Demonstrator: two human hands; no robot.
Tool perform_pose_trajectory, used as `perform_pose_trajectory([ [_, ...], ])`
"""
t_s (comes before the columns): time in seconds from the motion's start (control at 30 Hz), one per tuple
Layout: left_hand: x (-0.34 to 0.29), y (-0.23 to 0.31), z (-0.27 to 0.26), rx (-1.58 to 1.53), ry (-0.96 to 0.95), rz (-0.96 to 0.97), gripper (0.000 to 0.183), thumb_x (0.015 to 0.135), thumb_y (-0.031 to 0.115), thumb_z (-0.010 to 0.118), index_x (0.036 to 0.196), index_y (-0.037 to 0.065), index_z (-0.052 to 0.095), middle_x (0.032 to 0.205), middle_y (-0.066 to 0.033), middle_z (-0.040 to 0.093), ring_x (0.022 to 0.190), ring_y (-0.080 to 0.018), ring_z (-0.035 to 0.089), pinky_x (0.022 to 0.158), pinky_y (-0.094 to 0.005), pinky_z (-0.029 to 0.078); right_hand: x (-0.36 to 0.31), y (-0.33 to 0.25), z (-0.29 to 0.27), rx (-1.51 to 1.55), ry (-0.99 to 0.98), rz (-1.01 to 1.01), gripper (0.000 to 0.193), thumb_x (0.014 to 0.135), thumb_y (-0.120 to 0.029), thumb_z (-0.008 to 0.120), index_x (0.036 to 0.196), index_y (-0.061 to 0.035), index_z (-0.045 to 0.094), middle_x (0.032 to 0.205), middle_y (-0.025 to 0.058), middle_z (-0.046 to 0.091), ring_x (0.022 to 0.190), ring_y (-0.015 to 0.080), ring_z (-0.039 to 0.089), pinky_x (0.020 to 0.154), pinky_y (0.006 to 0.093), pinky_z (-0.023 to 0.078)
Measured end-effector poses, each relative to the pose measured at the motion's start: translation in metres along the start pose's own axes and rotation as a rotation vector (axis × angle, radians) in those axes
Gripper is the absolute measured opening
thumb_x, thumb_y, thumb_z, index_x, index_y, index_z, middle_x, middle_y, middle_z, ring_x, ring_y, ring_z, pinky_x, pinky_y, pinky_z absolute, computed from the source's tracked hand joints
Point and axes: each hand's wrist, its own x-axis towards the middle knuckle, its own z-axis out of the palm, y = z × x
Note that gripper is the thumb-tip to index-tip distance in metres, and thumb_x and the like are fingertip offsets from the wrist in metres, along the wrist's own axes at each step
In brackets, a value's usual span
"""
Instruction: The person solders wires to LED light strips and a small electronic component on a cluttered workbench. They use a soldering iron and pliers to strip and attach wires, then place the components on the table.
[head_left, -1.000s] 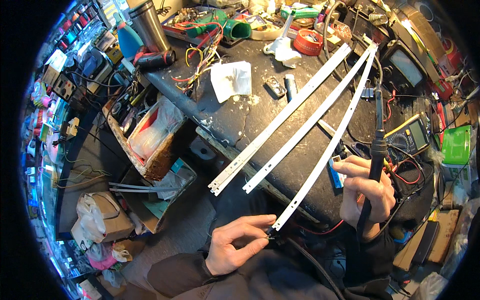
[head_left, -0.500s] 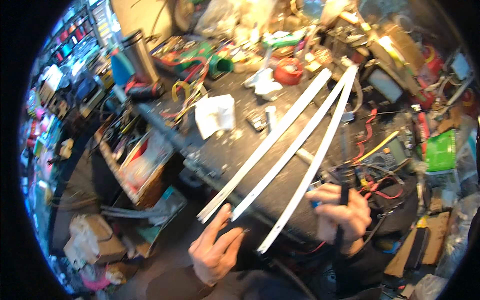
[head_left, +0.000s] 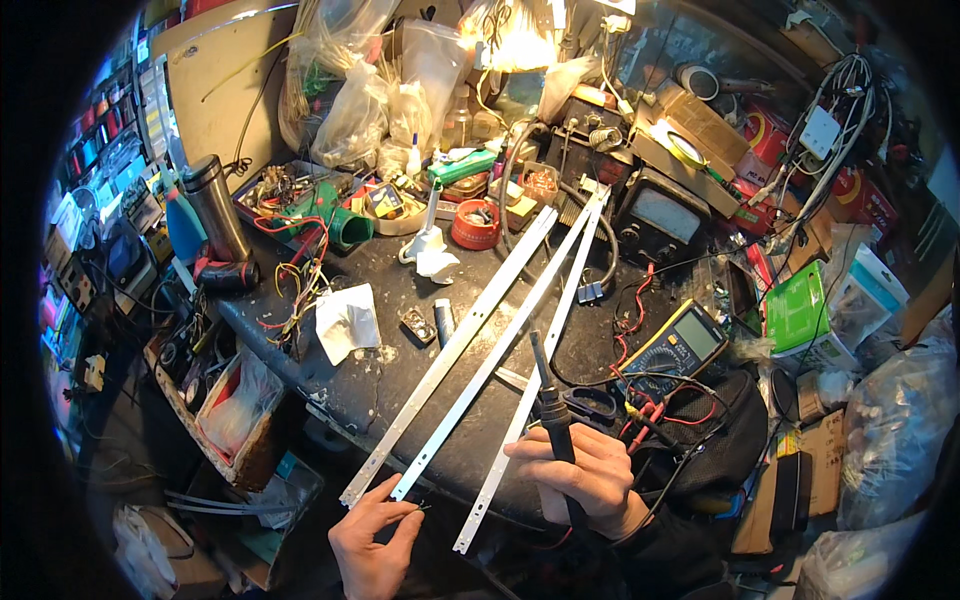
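Three long white strips lie side by side across the dark workbench (head_left: 400,375): the left strip (head_left: 455,345), the middle strip (head_left: 500,355) and the right strip (head_left: 540,380). My right hand (head_left: 585,475) grips a black soldering iron (head_left: 548,405) with its tip pointing up beside the right strip. My left hand (head_left: 375,535) is below the bench's front edge, thumb and forefinger pinched on a small dark bit, maybe a wire end, at the near end of the middle strip.
A yellow multimeter (head_left: 680,345) with red and black leads sits right of my right hand. A steel flask (head_left: 215,205), a green tool (head_left: 335,215), tangled wires (head_left: 295,275), a red tape roll (head_left: 475,222) and a white paper scrap (head_left: 345,320) crowd the bench. Boxes and bags surround it.
The view has tilted up, showing more of the back of the bench. My left hand has moved toward the near end of the middle strip and pinched; my right hand still holds the iron.
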Motion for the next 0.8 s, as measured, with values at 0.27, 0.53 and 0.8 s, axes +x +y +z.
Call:
perform_pose_trajectory([
  [0.27, 0.006, 0.002, -0.001, -0.438, -0.029, -0.26, 0.015, 0.098, -0.002, 0.079, 0.112, -0.006, 0.078, 0.108, -0.0113, 0.081, 0.096, -0.016, 0.076, 0.088, -0.0287, 0.059, 0.001, -0.001, 0.005, -0.009, 0.017, 0.0, 0.021, 0.083, 0.004, 0.079, 0.098, -0.0081, 0.069, 0.106, 0.0103, 0.083, 0.091, 0.0293, 0.081, 0.078, 0.0392, 0.065],
  [0.53, 0.004, 0.019, -0.004, -0.022, 0.089, 0.086, 0.014, 0.092, -0.004, 0.083, 0.104, -0.003, 0.077, 0.107, -0.0122, 0.078, 0.093, -0.0169, 0.074, 0.085, -0.0308, 0.058, 0.004, 0.0, 0.007, 0.012, -0.039, 0.017, 0.022, 0.082, 0.002, 0.077, 0.102, -0.005, 0.073, 0.11, 0.0132, 0.082, 0.098, 0.0308, 0.08, 0.078, 0.0383, 0.063],
  [0.8, 0.001, 0.008, -0.001, 0.213, 0.012, 0.14, 0.022, 0.081, 0.0, 0.089, 0.101, 0.002, 0.081, 0.119, -0.0165, 0.078, 0.1, -0.0324, 0.079, 0.086, -0.0372, 0.063, 0.005, 0.001, 0.009, 0.022, -0.028, 0.023, 0.027, 0.077, 0.008, 0.077, 0.1, -0.004, 0.071, 0.105, 0.0158, 0.083, 0.094, 0.0324, 0.081, 0.077, 0.0401, 0.064],
])
